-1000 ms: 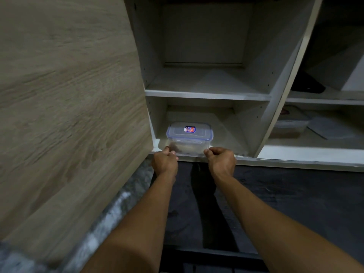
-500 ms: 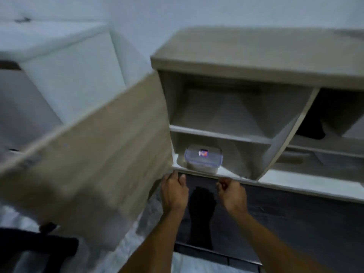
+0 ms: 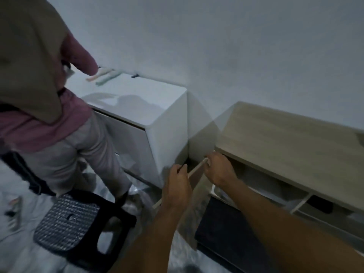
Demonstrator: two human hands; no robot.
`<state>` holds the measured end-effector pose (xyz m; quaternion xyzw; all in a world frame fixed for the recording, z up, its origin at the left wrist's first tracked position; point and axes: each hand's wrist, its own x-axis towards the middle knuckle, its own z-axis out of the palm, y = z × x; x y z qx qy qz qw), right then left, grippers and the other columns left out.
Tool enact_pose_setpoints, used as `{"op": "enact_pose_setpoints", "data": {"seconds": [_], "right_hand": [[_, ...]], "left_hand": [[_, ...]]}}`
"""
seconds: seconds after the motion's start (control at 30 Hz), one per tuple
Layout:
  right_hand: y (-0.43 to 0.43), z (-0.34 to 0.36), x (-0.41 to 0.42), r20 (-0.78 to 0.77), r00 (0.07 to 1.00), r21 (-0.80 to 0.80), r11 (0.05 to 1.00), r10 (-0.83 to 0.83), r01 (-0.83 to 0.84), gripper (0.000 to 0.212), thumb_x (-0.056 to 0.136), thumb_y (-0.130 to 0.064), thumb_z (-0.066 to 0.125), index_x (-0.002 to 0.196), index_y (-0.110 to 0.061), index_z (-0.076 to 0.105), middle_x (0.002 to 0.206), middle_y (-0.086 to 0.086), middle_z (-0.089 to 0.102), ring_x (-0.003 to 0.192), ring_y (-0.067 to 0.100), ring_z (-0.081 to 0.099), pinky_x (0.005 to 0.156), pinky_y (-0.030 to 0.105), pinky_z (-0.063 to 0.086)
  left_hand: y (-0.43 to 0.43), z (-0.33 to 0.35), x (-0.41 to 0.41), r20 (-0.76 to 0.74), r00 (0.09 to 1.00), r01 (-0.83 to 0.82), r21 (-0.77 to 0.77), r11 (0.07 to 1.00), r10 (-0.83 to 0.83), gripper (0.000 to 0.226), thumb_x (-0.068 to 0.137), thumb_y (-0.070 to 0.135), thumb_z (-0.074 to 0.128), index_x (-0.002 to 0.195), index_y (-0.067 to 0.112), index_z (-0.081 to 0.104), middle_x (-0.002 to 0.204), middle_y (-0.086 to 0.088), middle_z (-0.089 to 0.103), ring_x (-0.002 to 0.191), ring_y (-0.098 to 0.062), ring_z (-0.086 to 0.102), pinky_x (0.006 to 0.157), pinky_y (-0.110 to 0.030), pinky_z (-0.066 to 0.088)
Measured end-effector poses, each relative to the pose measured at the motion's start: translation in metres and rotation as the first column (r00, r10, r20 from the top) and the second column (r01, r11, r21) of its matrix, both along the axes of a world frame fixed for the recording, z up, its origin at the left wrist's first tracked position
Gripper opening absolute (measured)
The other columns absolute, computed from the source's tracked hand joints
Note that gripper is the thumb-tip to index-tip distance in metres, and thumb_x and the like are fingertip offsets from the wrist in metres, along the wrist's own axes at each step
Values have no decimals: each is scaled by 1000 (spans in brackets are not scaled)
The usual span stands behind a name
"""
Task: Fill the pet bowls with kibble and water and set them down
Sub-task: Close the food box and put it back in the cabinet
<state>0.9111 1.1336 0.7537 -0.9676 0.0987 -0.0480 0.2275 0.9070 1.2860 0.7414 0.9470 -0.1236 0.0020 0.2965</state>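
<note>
Head camera view, looking down into a dim, motion-blurred room. 2 bare forearms reach from the near edge toward a low wood-grain cabinet [image 3: 285,138] on the right, set against a pale wall [image 3: 236,46].

Its thin wood-grain cabinet door [image 3: 197,191] stands swung out, seen almost edge-on between the 2 hands. The left hand [image 3: 177,187] holds the door's top edge, with its fingers [image 3: 181,168] curled over it. The right hand [image 3: 220,170] grips the same edge at its far upper corner, just under the cabinet top, with its fingers [image 3: 209,160] curled round it.

Behind the door, the white shelves [image 3: 256,180] inside show only as a blur, with a dark shape [image 3: 319,206] in the right compartment. The pet bowls and kibble cannot be made out. A dark floor panel [image 3: 216,225] lies below the cabinet front.

To the left stands a glossy white cabinet [image 3: 141,111], also against the wall. A few pastel stick-shaped items [image 3: 104,75] lie on the far part of its top surface.

At far left, a second person [image 3: 65,150] in a pink top, tan draped cloth and pale trousers stands close to the white cabinet. Near that person, a black plastic stool with a grid-patterned seat [image 3: 67,219] sits on the pale marbled floor [image 3: 23,257].
</note>
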Motion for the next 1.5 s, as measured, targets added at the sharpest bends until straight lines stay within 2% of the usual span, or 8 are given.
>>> {"op": "enact_pose_setpoints", "data": {"seconds": [0.33,0.63,0.93,1.07,1.13,1.2,1.3,1.5], "right_hand": [[8,-27,22,-479,831,-181,895,282,-408,59,101,-20,43,152,0,20,161,17,15,150,28,12,118,40,22],[4,-43,23,-531,784,-261,818,322,-513,53,95,-25,54,145,-11,44,160,16,23,147,32,20,113,49,29],[-26,-30,-19,-396,894,-57,966,211,-253,57,93,-53,47,135,-14,50,141,9,48,126,30,51,103,50,40],[-35,-33,-45,-362,928,8,996,84,-87,44,84,-50,62,113,-18,56,110,6,65,98,23,65,85,45,55],[-41,-34,-61,-370,928,37,999,30,-18,27,90,-40,59,106,-18,60,105,6,67,93,22,66,83,41,57],[-46,-29,-79,-394,919,58,998,21,3,16,95,-31,53,100,-19,63,102,5,68,92,20,66,85,41,57],[-62,-22,-112,-396,918,39,999,2,15,20,96,-24,51,110,-19,65,107,5,69,99,23,67,88,42,56],[-104,-31,-173,-372,918,-37,990,-138,134,24,97,-26,50,116,-26,64,110,5,67,97,21,65,82,35,54]], "left_hand": [[48,-31,6,-312,931,-29,462,887,192,29,96,5,48,118,-8,62,123,-26,61,116,-36,58,81,-26,50],[24,-16,-18,-304,849,-341,313,887,433,17,94,16,55,103,12,69,107,-7,69,101,-22,66,71,-25,40],[8,-6,-69,-562,799,-158,150,976,215,31,76,34,76,97,11,72,100,-3,72,93,-16,68,85,-29,55],[-23,-7,-95,-658,753,42,66,997,11,28,95,17,58,117,0,65,87,-12,62,75,-9,67,57,-9,45],[-37,-14,-99,-657,754,31,53,998,11,12,91,12,60,97,14,69,73,2,54,60,-2,58,61,-11,51],[-46,-18,-97,-549,831,-8,158,987,94,8,88,19,60,81,21,64,77,5,59,79,-13,63,83,-26,56],[-74,-10,-89,-370,927,69,320,945,57,27,98,27,47,102,12,70,105,-7,68,104,-24,64,89,-32,49],[-163,6,-84,-421,906,102,121,987,-42,34,99,25,51,121,3,64,121,-16,65,114,-29,61,100,-32,47]]}}
